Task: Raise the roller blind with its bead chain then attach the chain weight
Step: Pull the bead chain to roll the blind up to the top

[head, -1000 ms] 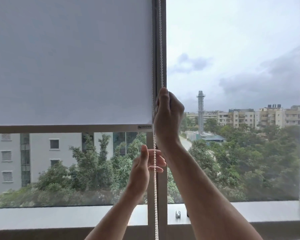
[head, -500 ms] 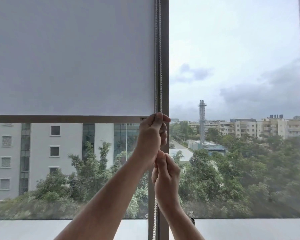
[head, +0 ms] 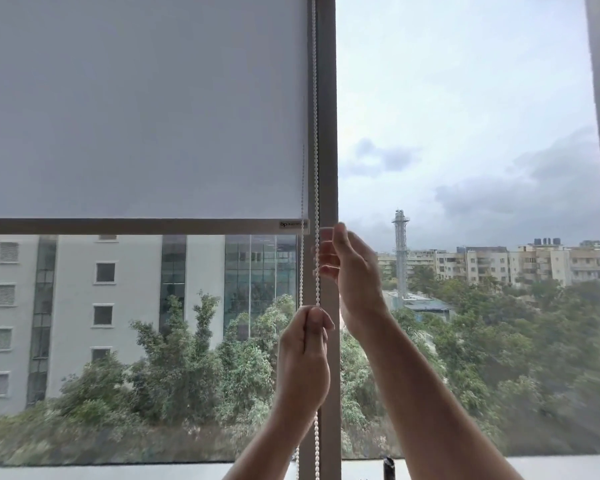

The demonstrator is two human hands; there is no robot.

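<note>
The hands have swapped places since half a second ago: the left hand [head: 303, 351] now sits low, fist closed around the bead chain [head: 315, 133], and the right hand [head: 352, 275] has gone up beside the blind's bottom bar [head: 136, 226]. Against the building behind it, that bar looks a little higher than it was.

The right hand's fingers [head: 326, 252] are loosely spread, curling toward the chain, touching or just about to; I can't tell if they've clamped yet. So right now the left fist is doing the holding.

The risks: if the left hand lets go before the right has a real grip, the blind's own weight could run the chain back and drop the shade. Two strands hang side by side here, so grabbing the wrong one would lower it instead. A sideways yank could jump the beads off the clutch up top, which is out of view.

The roller blind [head: 142, 105] itself is a plain pale grey sheet, flat and unwrinkled, covering roughly the upper half of the left pane, with a small label at the bar's right end. The white chain runs down along the window mullion [head: 327, 98]. The chain weight isn't identifiable; a small dark object [head: 388, 467] stands on the sill.
</note>
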